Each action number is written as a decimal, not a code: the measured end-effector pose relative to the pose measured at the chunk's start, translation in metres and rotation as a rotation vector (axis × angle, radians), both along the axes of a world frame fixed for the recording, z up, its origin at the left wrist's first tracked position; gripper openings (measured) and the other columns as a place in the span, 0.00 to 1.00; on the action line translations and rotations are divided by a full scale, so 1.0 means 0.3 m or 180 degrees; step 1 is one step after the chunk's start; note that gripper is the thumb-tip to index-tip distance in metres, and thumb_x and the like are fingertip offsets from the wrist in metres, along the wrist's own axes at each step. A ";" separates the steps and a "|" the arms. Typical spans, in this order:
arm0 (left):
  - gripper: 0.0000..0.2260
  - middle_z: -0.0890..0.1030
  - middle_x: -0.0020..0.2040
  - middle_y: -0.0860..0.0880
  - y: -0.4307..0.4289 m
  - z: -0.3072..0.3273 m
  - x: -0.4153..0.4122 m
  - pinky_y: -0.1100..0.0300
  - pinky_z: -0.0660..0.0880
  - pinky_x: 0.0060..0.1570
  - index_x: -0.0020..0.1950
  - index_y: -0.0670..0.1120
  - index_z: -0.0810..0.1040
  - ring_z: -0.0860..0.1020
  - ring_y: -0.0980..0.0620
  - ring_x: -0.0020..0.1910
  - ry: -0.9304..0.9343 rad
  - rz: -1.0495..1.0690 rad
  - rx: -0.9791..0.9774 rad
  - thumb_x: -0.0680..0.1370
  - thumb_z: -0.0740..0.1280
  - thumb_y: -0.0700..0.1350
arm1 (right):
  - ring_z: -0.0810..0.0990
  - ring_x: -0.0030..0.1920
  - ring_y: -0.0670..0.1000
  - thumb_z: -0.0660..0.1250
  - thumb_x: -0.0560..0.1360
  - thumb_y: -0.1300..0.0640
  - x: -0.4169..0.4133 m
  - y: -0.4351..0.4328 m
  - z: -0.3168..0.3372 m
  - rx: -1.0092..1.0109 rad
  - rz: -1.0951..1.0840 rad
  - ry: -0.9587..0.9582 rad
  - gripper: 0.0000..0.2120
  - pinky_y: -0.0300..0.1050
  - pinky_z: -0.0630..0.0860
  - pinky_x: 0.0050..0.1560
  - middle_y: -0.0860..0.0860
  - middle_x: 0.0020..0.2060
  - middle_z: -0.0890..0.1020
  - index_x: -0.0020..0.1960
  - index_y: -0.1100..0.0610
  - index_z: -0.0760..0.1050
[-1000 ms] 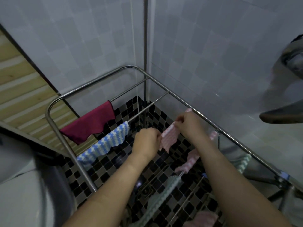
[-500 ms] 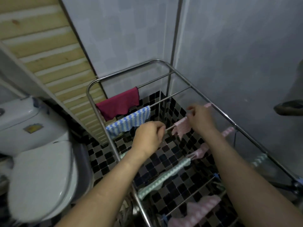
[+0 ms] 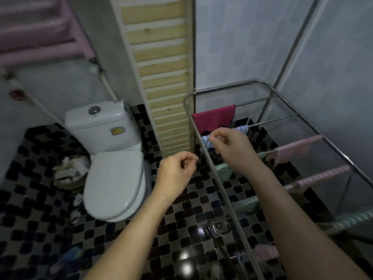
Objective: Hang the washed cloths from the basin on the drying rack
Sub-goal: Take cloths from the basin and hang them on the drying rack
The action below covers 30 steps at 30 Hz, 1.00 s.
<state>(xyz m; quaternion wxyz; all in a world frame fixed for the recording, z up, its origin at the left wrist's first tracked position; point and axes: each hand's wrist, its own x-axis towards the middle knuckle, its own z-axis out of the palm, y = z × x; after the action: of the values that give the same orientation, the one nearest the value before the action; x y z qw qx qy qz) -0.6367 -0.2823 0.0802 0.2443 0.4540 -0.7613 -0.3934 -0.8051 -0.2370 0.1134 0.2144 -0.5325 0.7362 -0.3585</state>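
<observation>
The washed cloths are soft, limp squares of textured weave, light even if damp, and I judge they are best taken by two top corners so they drape evenly over a bar. Several already hang on the drying rack (image 3: 220, 184): a plain crimson cloth (image 3: 215, 118) at its far left corner, a blue-and-white one (image 3: 240, 129) on the next bar, a pink waffle cloth (image 3: 296, 148) toward the right rail, a pink striped one (image 3: 323, 175) nearer, and greenish cloths lower down. The rack is thin, shiny steel tubing, smooth and likely slippery to wet fabric. The basin is not in view. Both hands are empty with fingers loosely curled: the right hand (image 3: 230, 146) over the rack's left rail, the left hand (image 3: 177, 168) just outside it, above the black-and-grey mosaic floor (image 3: 181, 217). A glossy white toilet (image 3: 113, 168) stands left.
</observation>
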 end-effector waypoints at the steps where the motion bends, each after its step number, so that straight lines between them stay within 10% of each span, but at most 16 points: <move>1: 0.08 0.81 0.35 0.55 0.001 0.008 0.067 0.65 0.75 0.39 0.43 0.56 0.81 0.78 0.57 0.36 0.0032 0.0114 -0.0021 0.76 0.68 0.43 | 0.75 0.31 0.56 0.63 0.79 0.54 0.062 -0.009 0.012 -0.0029 0.0073 -0.0030 0.08 0.52 0.74 0.35 0.59 0.30 0.78 0.43 0.52 0.77; 11: 0.10 0.80 0.34 0.51 0.099 0.050 0.919 0.51 0.75 0.42 0.39 0.51 0.73 0.78 0.51 0.37 0.0197 0.1374 0.0086 0.79 0.58 0.45 | 0.76 0.31 0.42 0.66 0.77 0.59 0.886 -0.113 0.064 0.0054 0.1070 -0.0719 0.08 0.37 0.73 0.36 0.48 0.31 0.80 0.41 0.55 0.81; 20: 0.08 0.77 0.38 0.53 0.324 -0.048 1.572 0.64 0.68 0.34 0.50 0.49 0.76 0.75 0.56 0.34 -0.0161 0.2848 0.0225 0.82 0.57 0.43 | 0.80 0.39 0.47 0.63 0.80 0.62 1.565 -0.095 -0.057 0.0943 0.2346 -0.1195 0.08 0.36 0.76 0.40 0.53 0.41 0.83 0.47 0.56 0.80; 30: 0.12 0.79 0.62 0.48 0.709 -0.313 1.998 0.57 0.70 0.61 0.62 0.49 0.77 0.76 0.47 0.60 -0.0235 0.4393 0.1441 0.79 0.63 0.45 | 0.81 0.48 0.51 0.62 0.80 0.60 2.075 0.028 -0.370 0.2094 0.3824 -0.0613 0.07 0.49 0.78 0.52 0.50 0.46 0.81 0.52 0.49 0.75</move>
<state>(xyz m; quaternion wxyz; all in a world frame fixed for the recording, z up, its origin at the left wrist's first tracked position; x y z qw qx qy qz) -0.0374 -0.0697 -0.0137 0.3110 0.8832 -0.2092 -0.2819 -0.1826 -0.2285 0.0025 0.5906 -0.7210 0.3618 0.0187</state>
